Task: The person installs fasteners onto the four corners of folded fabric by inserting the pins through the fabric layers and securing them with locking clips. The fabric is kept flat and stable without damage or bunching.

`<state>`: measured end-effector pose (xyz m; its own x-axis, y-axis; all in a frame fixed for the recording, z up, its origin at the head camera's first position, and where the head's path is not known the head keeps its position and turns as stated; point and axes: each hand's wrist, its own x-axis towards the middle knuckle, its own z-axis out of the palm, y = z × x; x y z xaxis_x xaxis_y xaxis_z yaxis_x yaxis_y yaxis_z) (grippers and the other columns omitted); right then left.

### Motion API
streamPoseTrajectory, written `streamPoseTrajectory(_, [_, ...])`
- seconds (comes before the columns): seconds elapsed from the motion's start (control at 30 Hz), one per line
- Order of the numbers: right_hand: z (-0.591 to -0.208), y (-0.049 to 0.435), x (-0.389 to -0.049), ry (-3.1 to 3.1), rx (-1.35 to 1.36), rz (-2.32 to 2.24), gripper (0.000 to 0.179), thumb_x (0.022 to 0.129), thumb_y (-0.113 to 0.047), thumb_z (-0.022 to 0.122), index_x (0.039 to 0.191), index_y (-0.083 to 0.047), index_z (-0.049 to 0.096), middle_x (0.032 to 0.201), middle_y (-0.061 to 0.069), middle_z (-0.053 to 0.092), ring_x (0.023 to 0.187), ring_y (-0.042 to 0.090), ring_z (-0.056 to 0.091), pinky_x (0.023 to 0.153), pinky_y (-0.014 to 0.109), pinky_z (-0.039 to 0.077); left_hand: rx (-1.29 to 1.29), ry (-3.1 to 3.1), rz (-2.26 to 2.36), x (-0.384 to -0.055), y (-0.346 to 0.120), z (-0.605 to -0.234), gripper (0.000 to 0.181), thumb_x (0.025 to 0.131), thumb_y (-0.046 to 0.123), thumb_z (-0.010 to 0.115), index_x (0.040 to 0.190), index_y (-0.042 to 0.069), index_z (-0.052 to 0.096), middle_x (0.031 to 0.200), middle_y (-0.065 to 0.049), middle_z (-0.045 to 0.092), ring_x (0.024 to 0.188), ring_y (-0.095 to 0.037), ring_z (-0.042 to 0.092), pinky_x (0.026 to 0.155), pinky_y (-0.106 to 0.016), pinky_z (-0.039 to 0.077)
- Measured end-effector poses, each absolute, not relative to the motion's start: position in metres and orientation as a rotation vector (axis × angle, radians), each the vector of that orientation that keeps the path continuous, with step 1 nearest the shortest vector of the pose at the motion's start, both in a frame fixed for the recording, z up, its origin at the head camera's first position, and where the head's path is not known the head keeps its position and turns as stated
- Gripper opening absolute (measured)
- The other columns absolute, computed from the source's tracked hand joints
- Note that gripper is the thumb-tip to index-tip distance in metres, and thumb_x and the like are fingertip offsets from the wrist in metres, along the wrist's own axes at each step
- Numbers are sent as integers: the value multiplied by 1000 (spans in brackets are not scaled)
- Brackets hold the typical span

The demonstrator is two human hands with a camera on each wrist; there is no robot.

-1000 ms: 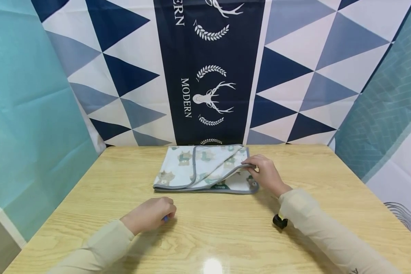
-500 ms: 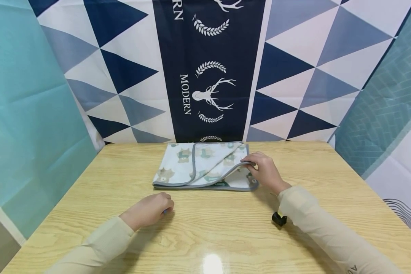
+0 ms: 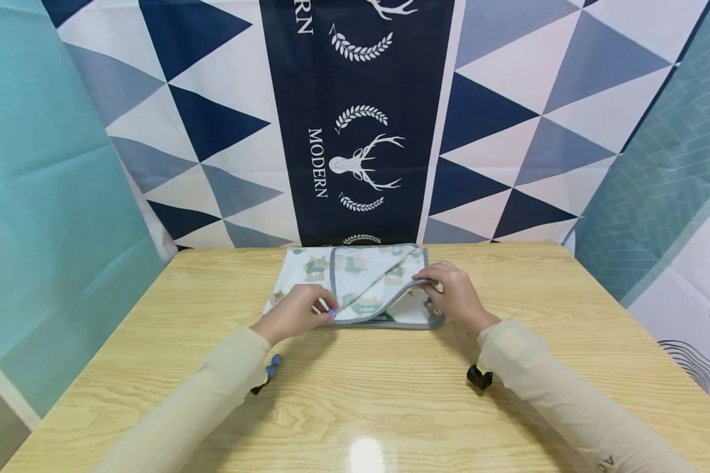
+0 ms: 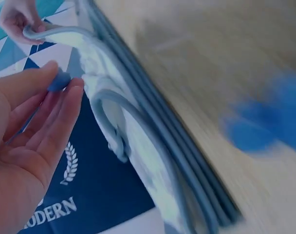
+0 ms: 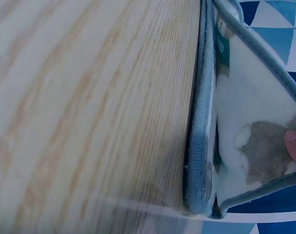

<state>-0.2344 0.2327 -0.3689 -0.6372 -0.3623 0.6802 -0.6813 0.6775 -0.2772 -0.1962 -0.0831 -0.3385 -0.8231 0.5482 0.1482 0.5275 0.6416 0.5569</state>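
Note:
A folded white blanket (image 3: 363,289) with bear prints and grey-blue piping lies at the table's far edge. My right hand (image 3: 457,295) pinches one edge of its top layer at the right and holds it raised, showing the layer beneath. My left hand (image 3: 298,312) is at the blanket's front edge, left of the middle. Between its thumb and fingertips is a small rounded blue piece (image 4: 60,80); its kind cannot be made out. In the left wrist view the blanket's stacked edges (image 4: 153,117) run just beside this hand, and the right hand shows at the upper left.
The wooden table (image 3: 390,394) spreads in front of the blanket. Another blue thing (image 3: 274,364) shows by the left wrist, blurred in the left wrist view. A black wrist device (image 3: 479,378) sits under the right sleeve. Behind stands a patterned curtain (image 3: 361,131).
My left hand has moved forward and right, from the bare table to the blanket's front edge, with the blue piece in its fingers. The right hand keeps holding the blanket's raised edge.

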Motion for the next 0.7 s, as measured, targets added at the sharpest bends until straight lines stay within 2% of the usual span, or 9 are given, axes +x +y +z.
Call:
streamPoseTrajectory(0.3, [-368,231,-233,-2275,805,705,20,77,5,74,93,-8,76,89,7,75,82,18,65,71,33,56,689,2695,1311,-240,-30,-336,21,87,6,68,106,-2,69,108,-14,71,94,-24,71,77,-26,57])
streamPoseTrajectory(0.43, [-368,231,-233,-2283,806,703,20,78,5,73,93,-8,76,89,6,75,81,17,64,70,33,55,678,2667,1394,-251,-11,-339,23,86,4,67,108,-4,69,110,-16,70,95,-27,71,79,-25,57])
streamPoseTrajectory(0.7, [-367,235,-232,-2266,825,680,23,76,7,74,93,-8,76,89,5,76,82,18,64,73,36,54,691,2649,1460,-264,19,-343,24,86,2,68,109,-1,70,111,-15,72,97,-27,71,79,-24,57])
